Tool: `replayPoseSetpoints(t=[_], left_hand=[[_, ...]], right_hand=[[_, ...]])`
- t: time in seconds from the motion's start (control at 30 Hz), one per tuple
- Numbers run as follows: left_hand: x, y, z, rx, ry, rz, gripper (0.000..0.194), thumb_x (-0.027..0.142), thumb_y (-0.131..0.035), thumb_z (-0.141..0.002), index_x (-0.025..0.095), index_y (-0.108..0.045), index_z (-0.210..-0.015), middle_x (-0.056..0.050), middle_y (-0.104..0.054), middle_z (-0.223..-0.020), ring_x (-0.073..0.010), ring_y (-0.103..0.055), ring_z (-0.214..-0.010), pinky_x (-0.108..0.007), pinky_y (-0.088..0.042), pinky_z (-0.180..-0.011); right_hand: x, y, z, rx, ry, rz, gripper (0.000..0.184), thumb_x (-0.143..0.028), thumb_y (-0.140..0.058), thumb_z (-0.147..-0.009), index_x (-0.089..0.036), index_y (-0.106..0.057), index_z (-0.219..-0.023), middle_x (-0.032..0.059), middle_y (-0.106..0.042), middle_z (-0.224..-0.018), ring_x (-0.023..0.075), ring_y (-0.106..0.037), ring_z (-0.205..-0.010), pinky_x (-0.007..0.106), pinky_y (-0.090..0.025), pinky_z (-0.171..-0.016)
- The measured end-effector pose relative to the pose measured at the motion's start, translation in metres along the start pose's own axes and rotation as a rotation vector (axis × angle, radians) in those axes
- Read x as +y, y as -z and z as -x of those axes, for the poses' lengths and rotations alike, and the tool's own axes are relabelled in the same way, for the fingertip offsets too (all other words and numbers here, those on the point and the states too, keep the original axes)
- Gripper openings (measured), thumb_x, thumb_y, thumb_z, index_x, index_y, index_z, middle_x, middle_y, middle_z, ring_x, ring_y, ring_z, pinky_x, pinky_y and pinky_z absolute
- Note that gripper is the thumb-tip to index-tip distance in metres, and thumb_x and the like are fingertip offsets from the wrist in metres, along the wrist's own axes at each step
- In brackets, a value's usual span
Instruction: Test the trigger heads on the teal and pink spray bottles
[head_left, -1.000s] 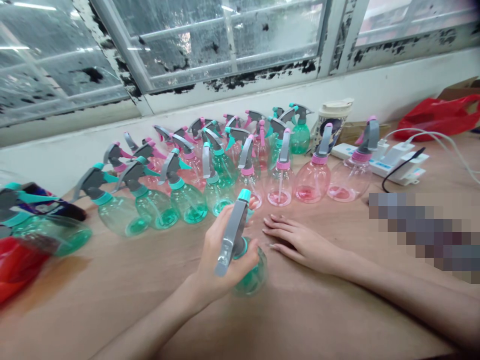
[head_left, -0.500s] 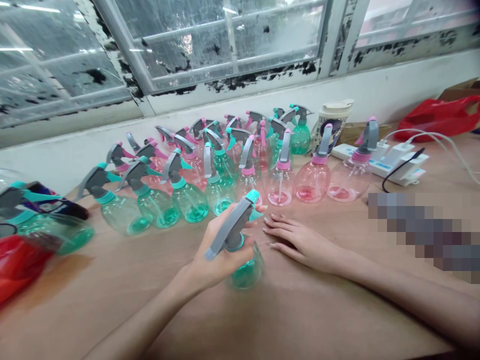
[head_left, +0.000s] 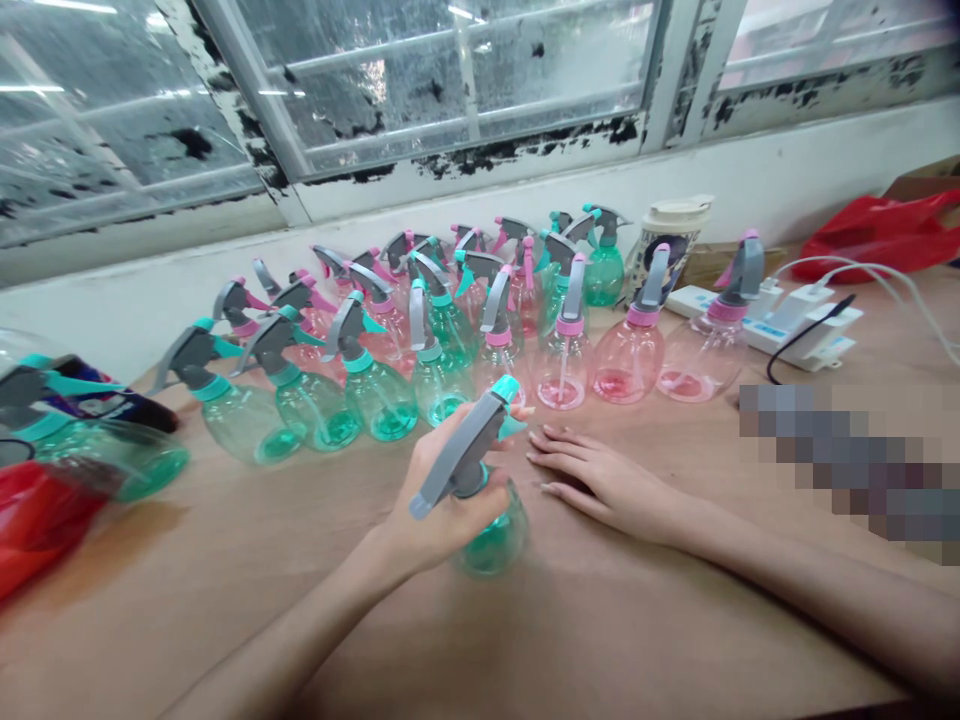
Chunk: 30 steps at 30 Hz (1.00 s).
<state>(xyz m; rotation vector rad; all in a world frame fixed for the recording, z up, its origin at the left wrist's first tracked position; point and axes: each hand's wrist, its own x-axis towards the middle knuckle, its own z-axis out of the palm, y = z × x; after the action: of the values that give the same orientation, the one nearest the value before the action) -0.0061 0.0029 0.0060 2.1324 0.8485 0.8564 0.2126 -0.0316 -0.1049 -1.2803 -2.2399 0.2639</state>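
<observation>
Because the green spray bottle [head_left: 491, 548] has been turned by the left hand [head_left: 429, 500] curled round its neck [head_left: 472, 483], its nozzle [head_left: 508, 387] is angled more rightward, near the flat, seemingly empty right hand [head_left: 604, 482].

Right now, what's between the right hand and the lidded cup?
Head view: a pink spray bottle, second from right in the front row, stands between the right hand and the lidded cup.

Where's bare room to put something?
Bare brown wooden tabletop lies between the forearms, and from the left forearm to the leftmost red plastic bag. Behind the left hand and its transparent green spray bottle, pink and green bottles crowd.
</observation>
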Motion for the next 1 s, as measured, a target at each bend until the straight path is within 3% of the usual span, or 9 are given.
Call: replayPoseSetpoints(t=[0.07, 0.2, 0.37, 0.6, 0.83, 1.0], left_hand=[[-0.0012, -0.0013, -0.0003, -0.007, 0.017, 0.017, 0.036, 0.020, -0.053, -0.070, 0.024, -0.056, -0.106, -0.006, -0.068, -0.100, -0.0231, -0.070, -0.086, -0.036, -0.058, -0.080], [-0.0006, -0.0030, 0.0002, -0.014, 0.032, -0.002, 0.039, 0.022, -0.053, -0.072, 0.023, -0.059, -0.110, -0.006, -0.068, -0.097, -0.0178, -0.067, -0.066, -0.033, -0.059, -0.066], [-0.0026, -0.0048, 0.0005, -0.001, 0.012, 0.027, 0.047, 0.018, -0.053, -0.071, 0.027, -0.059, -0.117, -0.004, -0.069, -0.105, -0.0110, -0.058, -0.054, -0.029, -0.057, -0.064], [-0.0047, -0.0058, -0.0004, 0.001, 0.011, 0.033, 0.044, 0.019, -0.053, -0.071, 0.025, -0.060, -0.115, -0.004, -0.069, -0.098, -0.0106, -0.053, -0.047, -0.028, -0.054, -0.053], [-0.0043, -0.0053, -0.0001, 0.016, -0.014, 0.043, 0.037, 0.020, -0.052, -0.072, 0.025, -0.060, -0.108, -0.004, -0.069, -0.097, -0.0166, -0.064, -0.064, -0.034, -0.059, -0.068], [-0.0051, -0.0032, -0.0026, 0.021, -0.034, -0.071, 0.037, 0.020, -0.052, -0.066, 0.025, -0.059, -0.102, -0.001, -0.069, -0.086, -0.0166, -0.062, -0.059, -0.030, -0.057, -0.057]], right_hand=[[-0.0006, 0.0009, 0.0000, -0.013, -0.004, 0.006, 0.042, -0.039, -0.045, -0.098, -0.022, -0.055, -0.135, 0.0089, -0.054, -0.142, 0.0270, -0.041, -0.137, 0.051, -0.036, -0.112], [-0.0007, 0.0013, 0.0001, -0.022, -0.009, 0.014, 0.042, -0.038, -0.045, -0.098, -0.021, -0.056, -0.134, 0.0091, -0.054, -0.142, 0.0270, -0.041, -0.137, 0.051, -0.036, -0.112], [0.0004, 0.0002, 0.0003, -0.011, -0.005, 0.000, 0.041, -0.038, -0.045, -0.098, -0.023, -0.055, -0.135, 0.0087, -0.054, -0.142, 0.0271, -0.041, -0.137, 0.052, -0.037, -0.112], [0.0006, 0.0001, 0.0009, -0.014, -0.001, 0.013, 0.041, -0.038, -0.046, -0.098, -0.023, -0.055, -0.135, 0.0079, -0.053, -0.142, 0.0266, -0.040, -0.137, 0.052, -0.036, -0.112], [0.0008, 0.0009, 0.0006, -0.021, 0.001, 0.019, 0.042, -0.038, -0.044, -0.099, -0.021, -0.054, -0.136, 0.0092, -0.052, -0.143, 0.0274, -0.040, -0.138, 0.052, -0.036, -0.112], [0.0020, 0.0002, 0.0007, -0.046, -0.001, 0.044, 0.043, -0.038, -0.044, -0.099, -0.021, -0.053, -0.137, 0.0085, -0.051, -0.145, 0.0262, -0.038, -0.139, 0.050, -0.035, -0.113]])
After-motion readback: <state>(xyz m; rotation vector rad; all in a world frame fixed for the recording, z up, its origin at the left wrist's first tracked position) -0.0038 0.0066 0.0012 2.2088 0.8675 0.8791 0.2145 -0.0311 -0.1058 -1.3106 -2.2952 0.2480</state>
